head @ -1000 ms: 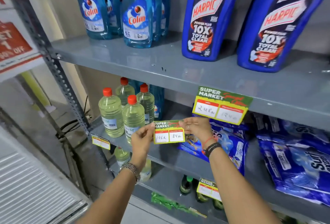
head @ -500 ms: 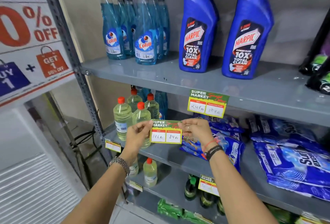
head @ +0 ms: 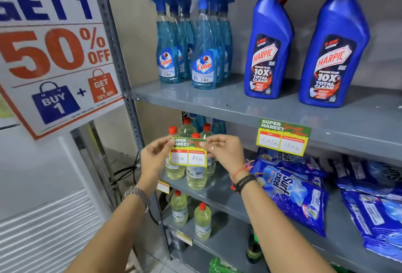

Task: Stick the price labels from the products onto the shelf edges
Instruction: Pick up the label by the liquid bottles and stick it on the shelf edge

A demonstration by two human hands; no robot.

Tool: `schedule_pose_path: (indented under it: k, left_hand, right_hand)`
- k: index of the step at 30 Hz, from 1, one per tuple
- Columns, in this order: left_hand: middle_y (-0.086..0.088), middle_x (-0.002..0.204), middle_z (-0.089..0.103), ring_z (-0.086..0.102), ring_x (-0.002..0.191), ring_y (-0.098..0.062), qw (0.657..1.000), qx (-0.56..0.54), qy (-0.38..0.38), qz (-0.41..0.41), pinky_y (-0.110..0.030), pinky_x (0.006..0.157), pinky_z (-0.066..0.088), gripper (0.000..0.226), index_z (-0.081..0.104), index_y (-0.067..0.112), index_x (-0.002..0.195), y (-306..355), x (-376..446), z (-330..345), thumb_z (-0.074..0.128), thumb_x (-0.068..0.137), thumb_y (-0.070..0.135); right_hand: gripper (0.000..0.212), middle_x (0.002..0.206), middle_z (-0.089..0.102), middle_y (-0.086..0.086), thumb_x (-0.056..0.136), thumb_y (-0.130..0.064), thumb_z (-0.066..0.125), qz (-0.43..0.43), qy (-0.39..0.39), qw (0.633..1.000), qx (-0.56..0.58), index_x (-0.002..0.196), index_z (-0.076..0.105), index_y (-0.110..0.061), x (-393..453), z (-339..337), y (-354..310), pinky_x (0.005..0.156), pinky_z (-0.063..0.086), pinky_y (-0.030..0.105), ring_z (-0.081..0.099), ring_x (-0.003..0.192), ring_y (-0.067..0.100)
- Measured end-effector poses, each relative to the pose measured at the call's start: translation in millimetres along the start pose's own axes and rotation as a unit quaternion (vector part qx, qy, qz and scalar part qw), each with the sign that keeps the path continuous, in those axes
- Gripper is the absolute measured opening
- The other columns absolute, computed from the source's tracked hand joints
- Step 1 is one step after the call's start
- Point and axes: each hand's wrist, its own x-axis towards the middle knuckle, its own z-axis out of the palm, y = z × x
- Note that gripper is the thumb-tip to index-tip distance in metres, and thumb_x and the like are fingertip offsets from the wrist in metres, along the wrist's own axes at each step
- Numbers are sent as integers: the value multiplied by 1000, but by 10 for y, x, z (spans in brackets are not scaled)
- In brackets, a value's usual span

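Both forearms are bare, with no sleeves showing. The left hand (head: pixel 153 158) has a silver metal link watch (head: pixel 136 194) at its wrist, the band made of small shiny segments. The right hand (head: pixel 225 153) wears a thin pale ring (head: pixel 212 148) on one finger, and its wrist carries a red thread (head: pixel 241 170) with loose knotted ends, worn just beside a stack of thin black bands (head: pixel 247 182).

Two bare hands, left hand (head: pixel 154 157) and right hand (head: pixel 224 153), pinch a green-and-yellow price label (head: pixel 188 152) by its upper corners before pale bottles (head: pixel 196 172); another label (head: pixel 283 137) sticks on the grey shelf edge (head: pixel 339 140) above.
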Motion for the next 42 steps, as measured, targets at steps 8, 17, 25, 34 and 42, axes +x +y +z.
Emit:
schedule_pose_path:
  k: [8,17,25,34,42]
  left_hand:
    - [-3,85,71,66,71,-2,997,-37,21,65,-11,63,51,19,70,4,95,327,890,-134,71,80,15]
    - [-3,81,72,66,68,1,996,-3,-9,88,-9,62,50,20,72,3,92,211,1554,-240,74,78,17]
    - [6,76,71,64,67,-4,989,54,-27,138,-20,65,49,8,72,27,79,202,1671,-292,77,73,29]
    - [21,117,58,42,125,-3,880,289,-108,362,-33,105,26,23,69,36,101,276,1840,-389,59,84,47]
    - [16,114,68,54,113,3,863,293,-173,374,-35,106,31,20,68,34,107,211,1987,-357,58,89,35]
  right_hand:
    - [10,58,60,-11,69,-11,79,-80,74,993,-51,72,70,-14,534,559,-616,74,60,42,64,63,16]
    - [11,65,65,-1,70,-14,77,-99,146,975,-138,77,73,-8,848,969,-572,52,45,-1,56,47,-5]
    - [5,66,72,2,71,-17,74,-101,200,946,-233,73,73,-13,867,1058,-566,56,50,6,56,51,-1]
    - [63,112,64,4,76,-65,51,-148,204,828,-501,114,57,-15,926,1271,-610,91,42,42,54,107,26]
    - [43,111,70,8,85,-50,54,-90,151,854,-490,108,65,-16,1001,1232,-697,89,47,40,62,103,32]
